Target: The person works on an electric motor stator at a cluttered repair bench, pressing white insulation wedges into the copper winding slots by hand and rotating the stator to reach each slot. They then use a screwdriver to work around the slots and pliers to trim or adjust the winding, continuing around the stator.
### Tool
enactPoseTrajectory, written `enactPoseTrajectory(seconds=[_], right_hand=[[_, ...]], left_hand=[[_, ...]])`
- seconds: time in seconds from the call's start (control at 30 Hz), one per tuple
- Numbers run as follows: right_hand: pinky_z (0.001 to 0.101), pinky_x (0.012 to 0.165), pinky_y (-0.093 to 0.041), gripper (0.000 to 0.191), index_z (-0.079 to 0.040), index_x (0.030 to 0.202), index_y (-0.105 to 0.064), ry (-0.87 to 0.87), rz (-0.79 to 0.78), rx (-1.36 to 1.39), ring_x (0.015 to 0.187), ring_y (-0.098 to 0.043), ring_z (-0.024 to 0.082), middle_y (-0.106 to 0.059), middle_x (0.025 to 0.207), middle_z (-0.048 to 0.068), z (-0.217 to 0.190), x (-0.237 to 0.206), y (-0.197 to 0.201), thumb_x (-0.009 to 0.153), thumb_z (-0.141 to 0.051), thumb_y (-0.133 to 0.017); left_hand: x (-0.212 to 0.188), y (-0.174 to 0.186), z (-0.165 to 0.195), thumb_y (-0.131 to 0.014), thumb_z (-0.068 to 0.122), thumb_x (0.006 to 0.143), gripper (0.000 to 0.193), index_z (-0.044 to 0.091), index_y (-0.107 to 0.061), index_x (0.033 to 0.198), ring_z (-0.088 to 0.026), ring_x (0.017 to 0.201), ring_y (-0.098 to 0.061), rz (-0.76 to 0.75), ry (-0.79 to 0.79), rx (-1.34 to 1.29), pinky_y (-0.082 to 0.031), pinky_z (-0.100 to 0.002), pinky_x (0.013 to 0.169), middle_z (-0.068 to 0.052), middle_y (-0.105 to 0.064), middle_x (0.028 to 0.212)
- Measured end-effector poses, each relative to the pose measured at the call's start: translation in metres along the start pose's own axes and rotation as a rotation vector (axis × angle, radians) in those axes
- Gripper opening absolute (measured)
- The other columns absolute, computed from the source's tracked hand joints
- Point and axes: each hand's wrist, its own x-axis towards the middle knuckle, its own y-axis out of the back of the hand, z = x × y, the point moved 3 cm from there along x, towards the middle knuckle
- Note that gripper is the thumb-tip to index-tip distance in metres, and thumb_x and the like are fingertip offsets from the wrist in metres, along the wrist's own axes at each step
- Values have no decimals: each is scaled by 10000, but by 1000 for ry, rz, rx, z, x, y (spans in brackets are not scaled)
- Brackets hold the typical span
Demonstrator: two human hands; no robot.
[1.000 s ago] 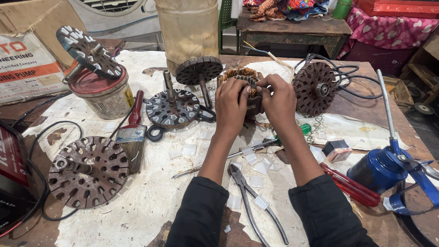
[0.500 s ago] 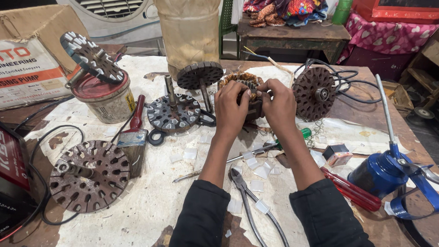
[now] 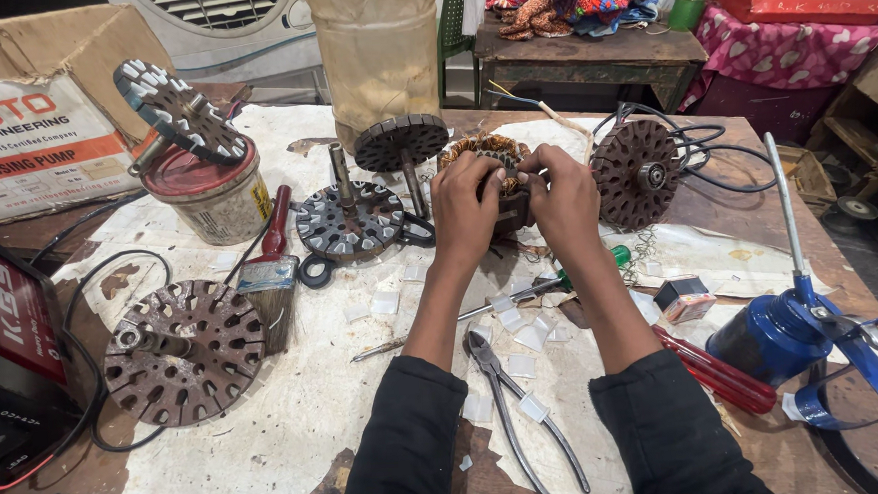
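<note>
Since the earlier frame both hands are staying on the wound stator, far centre of the surface; only the view is shifting slightly. A cardboard box with a white-and-orange label is sitting far left, a red-lidded tin just right of it, a small box lying near right. The left hand is curling around the stator's left side; the right hand is pinching its top edge, fingers bent. Pliers are lying near, between the forearms.
</note>
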Motion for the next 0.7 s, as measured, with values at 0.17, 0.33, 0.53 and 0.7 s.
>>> enactPoseTrajectory(seconds=[0.17, 0.33, 0.53, 0.7], right_hand=[[436, 731, -551, 123, -64, 980, -699, 13, 2, 13, 871, -745, 292, -754, 986, 79, -2, 0, 2, 878, 5, -704], [438, 721, -550, 110, -62, 974, -701, -17, -17, 17, 859, -752, 276, -761, 953, 67, -1, 0, 1, 885, 2, -699], [412, 712, -553, 89, -46, 971, -713, -17, -46, 55, 829, -761, 250, -774, 922, 80, 9, 4, -5, 889, -9, -715], [319, 720, -572, 125, -29, 1001, -756, -39, -90, 211, 809, -756, 165, -780, 890, 90, 26, 7, -10, 876, -31, -752]], left_hand=[[1, 0, 1, -669, 167, 951, 110, 59, -688, 941, -292, 959, -651, -22, 17, 5, -411, -424, 1004, -79, -660, 921], [2, 0, -1, -671, 176, 959, 125, 57, -678, 922, -284, 950, -656, -44, 29, 24, -409, -422, 1013, -78, -666, 918], [1, 0, -2, -642, 170, 952, 129, 85, -702, 1028, -270, 1011, -649, -11, 4, -15, -388, -414, 1003, -70, -692, 999], [-1, -4, -9, -620, 179, 982, 137, 62, -635, 1052, -261, 1036, -659, -35, 34, -22, -362, -432, 1067, -78, -700, 1017]])
